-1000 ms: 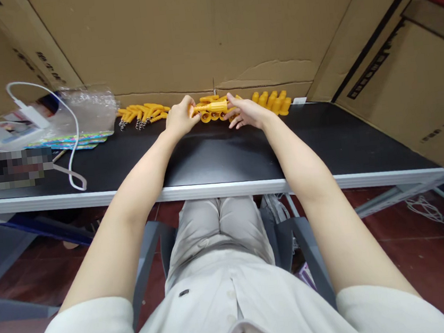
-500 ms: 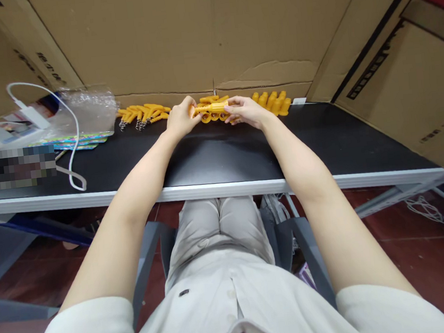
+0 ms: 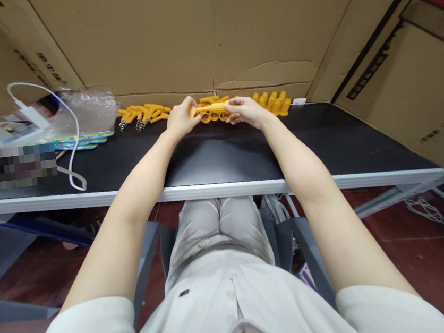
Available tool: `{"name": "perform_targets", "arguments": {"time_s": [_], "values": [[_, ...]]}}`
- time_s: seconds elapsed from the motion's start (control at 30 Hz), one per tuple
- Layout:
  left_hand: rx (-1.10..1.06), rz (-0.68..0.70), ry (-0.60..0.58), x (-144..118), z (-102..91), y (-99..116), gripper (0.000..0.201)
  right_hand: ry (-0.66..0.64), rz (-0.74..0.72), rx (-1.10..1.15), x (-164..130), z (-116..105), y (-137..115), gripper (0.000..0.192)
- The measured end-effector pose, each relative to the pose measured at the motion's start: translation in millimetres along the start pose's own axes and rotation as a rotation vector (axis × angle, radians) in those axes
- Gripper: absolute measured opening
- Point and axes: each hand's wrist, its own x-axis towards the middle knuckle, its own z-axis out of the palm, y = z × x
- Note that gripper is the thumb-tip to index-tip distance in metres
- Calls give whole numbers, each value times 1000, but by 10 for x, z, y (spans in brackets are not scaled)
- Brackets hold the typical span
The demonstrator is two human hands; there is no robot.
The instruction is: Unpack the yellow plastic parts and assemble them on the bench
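Both hands meet at the back of the black table over a yellow plastic piece [image 3: 217,107], held level, with a narrow ribbed part on its left and a thicker cylinder on its right. My left hand [image 3: 180,116] pinches the narrow end between thumb and fingers. Around the thick end are the fingers of my right hand [image 3: 247,111]. Just below the piece, several round, hollow yellow ends [image 3: 205,118] face me. To the left lie slim yellow pieces [image 3: 145,111], some with metal springs [image 3: 140,125]. Thicker yellow cylinders [image 3: 274,103] stand in a row at right.
Cardboard walls [image 3: 207,34] close in the table's back and sides. On the left are a clear plastic bag [image 3: 91,109], a white cable [image 3: 74,116] with a white adapter [image 3: 35,117], and colourful packets [image 3: 79,142]. The table's metal edge [image 3: 224,189] runs under my forearms.
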Motion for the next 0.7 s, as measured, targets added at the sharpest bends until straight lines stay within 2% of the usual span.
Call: {"name": "perform_targets", "arguments": {"time_s": [0.27, 0.47, 0.7], "values": [[72, -10, -13, -24, -30, 41, 36, 10, 7, 6, -21, 16, -12, 13], [82, -35, -29, -54, -61, 98, 38, 5, 4, -37, -2, 5, 4, 27], [52, -9, -17, -48, -46, 76, 38, 36, 16, -17, -14, 31, -19, 33]]}}
